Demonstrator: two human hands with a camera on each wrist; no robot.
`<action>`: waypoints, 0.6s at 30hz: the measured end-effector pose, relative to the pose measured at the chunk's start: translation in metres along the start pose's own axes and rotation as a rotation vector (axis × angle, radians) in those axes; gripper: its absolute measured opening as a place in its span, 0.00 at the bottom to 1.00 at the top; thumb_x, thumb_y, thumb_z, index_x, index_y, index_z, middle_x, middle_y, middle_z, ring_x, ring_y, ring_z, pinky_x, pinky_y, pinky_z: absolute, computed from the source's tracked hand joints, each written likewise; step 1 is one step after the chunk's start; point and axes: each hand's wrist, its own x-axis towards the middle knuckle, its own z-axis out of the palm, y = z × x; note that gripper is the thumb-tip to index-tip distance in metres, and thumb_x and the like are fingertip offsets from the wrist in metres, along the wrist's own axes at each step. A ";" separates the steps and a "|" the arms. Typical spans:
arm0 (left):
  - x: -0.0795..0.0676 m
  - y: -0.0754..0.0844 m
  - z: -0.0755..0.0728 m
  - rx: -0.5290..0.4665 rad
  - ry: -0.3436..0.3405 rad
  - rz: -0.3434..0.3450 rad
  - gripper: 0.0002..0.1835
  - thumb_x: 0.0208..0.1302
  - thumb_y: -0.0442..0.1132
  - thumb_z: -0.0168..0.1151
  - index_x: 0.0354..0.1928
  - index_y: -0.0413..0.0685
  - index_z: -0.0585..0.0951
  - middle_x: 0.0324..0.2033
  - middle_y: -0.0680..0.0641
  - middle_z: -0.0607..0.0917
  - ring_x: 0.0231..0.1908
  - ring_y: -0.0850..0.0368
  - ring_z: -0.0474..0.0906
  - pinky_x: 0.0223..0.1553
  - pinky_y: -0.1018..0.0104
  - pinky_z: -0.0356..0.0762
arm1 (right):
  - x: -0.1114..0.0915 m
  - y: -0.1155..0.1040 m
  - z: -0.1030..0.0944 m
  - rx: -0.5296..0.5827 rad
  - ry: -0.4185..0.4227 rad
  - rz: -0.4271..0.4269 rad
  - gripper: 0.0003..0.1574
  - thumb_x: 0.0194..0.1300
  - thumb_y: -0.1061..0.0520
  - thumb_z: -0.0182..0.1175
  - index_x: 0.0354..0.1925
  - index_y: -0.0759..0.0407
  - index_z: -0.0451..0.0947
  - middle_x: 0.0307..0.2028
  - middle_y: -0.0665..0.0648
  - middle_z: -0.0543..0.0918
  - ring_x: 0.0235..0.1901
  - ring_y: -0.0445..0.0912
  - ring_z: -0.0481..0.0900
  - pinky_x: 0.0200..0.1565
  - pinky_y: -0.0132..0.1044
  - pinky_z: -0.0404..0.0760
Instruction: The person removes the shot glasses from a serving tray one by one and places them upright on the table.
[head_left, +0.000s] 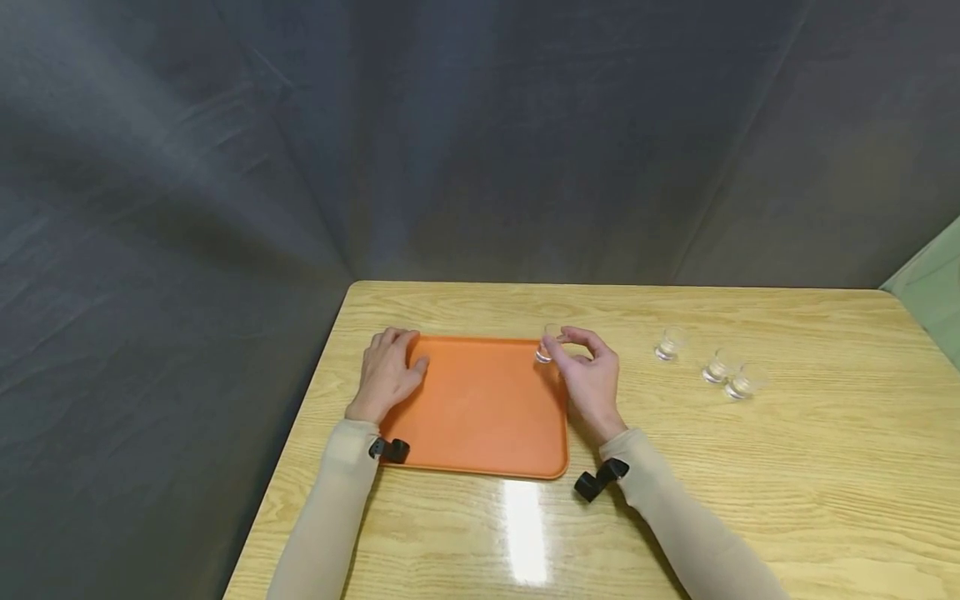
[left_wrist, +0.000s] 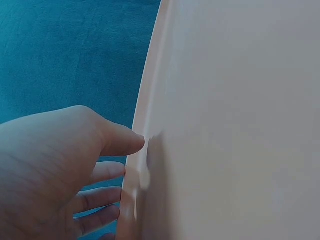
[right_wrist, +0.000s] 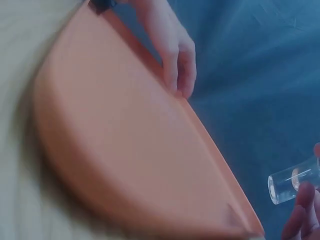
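Note:
An orange rectangular tray (head_left: 480, 408) lies on the wooden table. My left hand (head_left: 388, 375) is at its far left side; in the left wrist view the thumb (left_wrist: 122, 141) meets the rim from the inside and the fingers touch its outer wall. Between thumb and fingers, my right hand (head_left: 592, 375) pinches a small clear shot glass (head_left: 543, 353) over the tray's far right corner. The right wrist view shows this glass (right_wrist: 284, 186) held above the rim, base outward, with part of the hand cut off by the frame.
Three more clear shot glasses stand on the table to the right: one alone (head_left: 666, 345), and a nearer pair close together, the left glass (head_left: 716, 369) and the right glass (head_left: 741, 384). A dark curtain (head_left: 525, 167) hangs behind the table (head_left: 825, 467) and along its left side.

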 end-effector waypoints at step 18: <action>0.000 0.000 0.001 -0.006 -0.004 -0.003 0.28 0.76 0.48 0.63 0.72 0.44 0.77 0.68 0.37 0.76 0.70 0.35 0.68 0.70 0.39 0.66 | 0.012 0.005 -0.073 -0.230 -0.044 -0.014 0.30 0.66 0.44 0.76 0.58 0.61 0.84 0.49 0.51 0.85 0.21 0.40 0.87 0.25 0.29 0.81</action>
